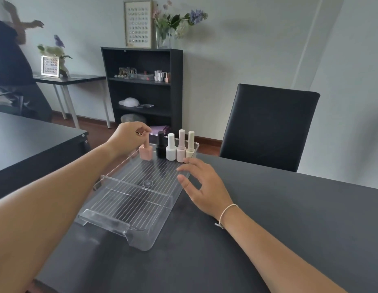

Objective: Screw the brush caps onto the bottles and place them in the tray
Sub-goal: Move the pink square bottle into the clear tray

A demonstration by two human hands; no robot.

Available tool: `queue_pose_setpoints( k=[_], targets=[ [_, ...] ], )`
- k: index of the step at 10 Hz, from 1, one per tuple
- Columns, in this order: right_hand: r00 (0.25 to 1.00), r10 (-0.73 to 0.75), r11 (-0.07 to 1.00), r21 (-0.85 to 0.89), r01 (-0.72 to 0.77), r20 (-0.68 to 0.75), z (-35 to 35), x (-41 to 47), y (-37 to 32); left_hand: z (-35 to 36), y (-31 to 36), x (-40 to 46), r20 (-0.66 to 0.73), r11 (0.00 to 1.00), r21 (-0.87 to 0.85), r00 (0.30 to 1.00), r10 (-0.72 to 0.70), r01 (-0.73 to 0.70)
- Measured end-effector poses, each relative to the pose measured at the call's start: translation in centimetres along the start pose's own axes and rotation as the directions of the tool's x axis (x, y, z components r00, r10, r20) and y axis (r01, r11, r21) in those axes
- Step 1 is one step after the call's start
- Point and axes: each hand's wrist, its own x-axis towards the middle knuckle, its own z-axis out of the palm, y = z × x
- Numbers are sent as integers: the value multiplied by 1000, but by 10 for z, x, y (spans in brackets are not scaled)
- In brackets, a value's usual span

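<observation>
Dark grey table [268,218] held my clear tray [139,235]; left hand [129,136] pinched pink bottle [145,152], right hand [205,185] spread; black shelf [176,81] far.

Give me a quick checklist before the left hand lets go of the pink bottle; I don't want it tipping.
1. Pink bottle upright in the tray: ok.
2. Its cap screwed tight: cannot tell; the left hand pinches the top.
3. Black bottle beside it, apart: ok.
4. All five bottles in the far row, capped: ok.
5. Right hand steadying the tray's edge: cannot tell; open, at the rim.
</observation>
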Motion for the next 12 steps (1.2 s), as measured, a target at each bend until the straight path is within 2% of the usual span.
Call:
queue_pose_setpoints(
  k=[11,12],
  targets=[
    [1000,9,1000,-17,-9,8,3,2,3,23,-8,25,-7,997,-63,999,-53,53],
    [1000,-5,1000,-12,5,10,0,1,2,25,-7,24,-47,995,-84,997,-65,60]
  ],
)
